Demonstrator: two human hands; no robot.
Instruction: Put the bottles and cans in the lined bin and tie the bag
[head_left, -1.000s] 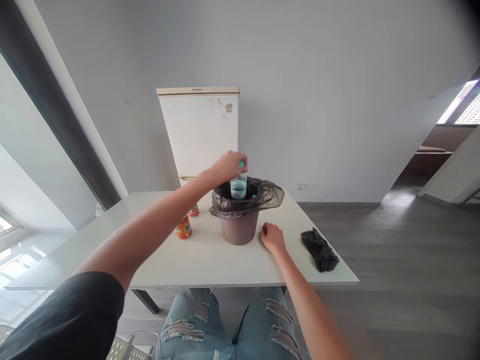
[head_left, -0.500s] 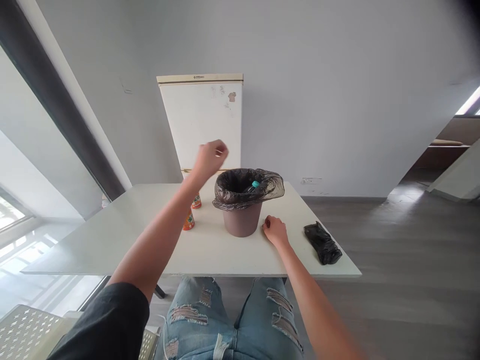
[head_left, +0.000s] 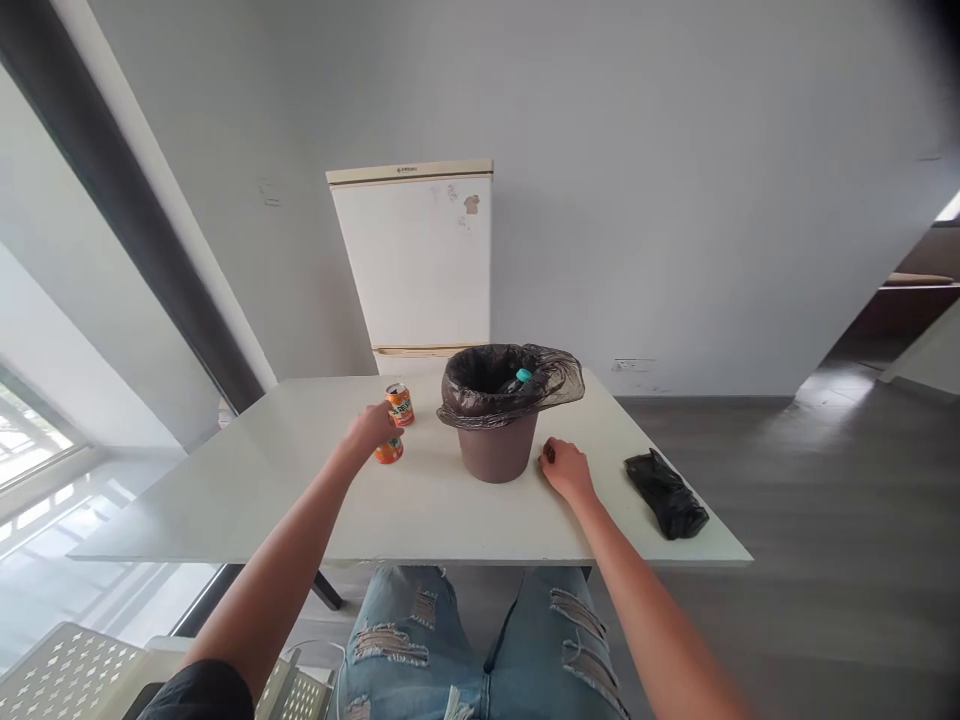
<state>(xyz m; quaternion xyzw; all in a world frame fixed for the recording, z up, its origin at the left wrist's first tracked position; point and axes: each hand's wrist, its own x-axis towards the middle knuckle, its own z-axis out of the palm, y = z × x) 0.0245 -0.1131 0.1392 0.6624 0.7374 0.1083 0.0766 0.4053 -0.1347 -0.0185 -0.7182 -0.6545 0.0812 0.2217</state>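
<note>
- Far left: chair (head_left: 64, 670), pale, perforated, partly in view below the table's left part.
- Table (head_left: 225, 500): white top, running across most of the view; cans, bin and black bag all stand or lie on it.
- Left hand (head_left: 373, 432): at the upper part of the near can, palm down. Fingers hide the can's top; cannot tell whether the grip has closed on it.
- Near can (head_left: 389, 453): orange, on the table left of the bin; lower part visible beneath the fingers.
- Far can (head_left: 402, 406): orange with a green and white label, upright, just behind the near can; fingertips overlap its left edge in view, contact unclear.
- Fridge (head_left: 420, 270): white, behind the table, worn patches on the door.
- Bin (head_left: 497, 453): brownish, upright. Liner (head_left: 480, 408), dark and thin, is folded over the rim and spreads out at right.
- Bottle (head_left: 523, 376): inside the lined bin, turquoise cap showing near the right side; remainder mostly hidden.
- Right hand (head_left: 568, 468): on the table just right of the bin, fingers curled, narrow gap; contents, if any, cannot be told.
- Black bag (head_left: 666, 495): crumpled, near the table's right edge.
</note>
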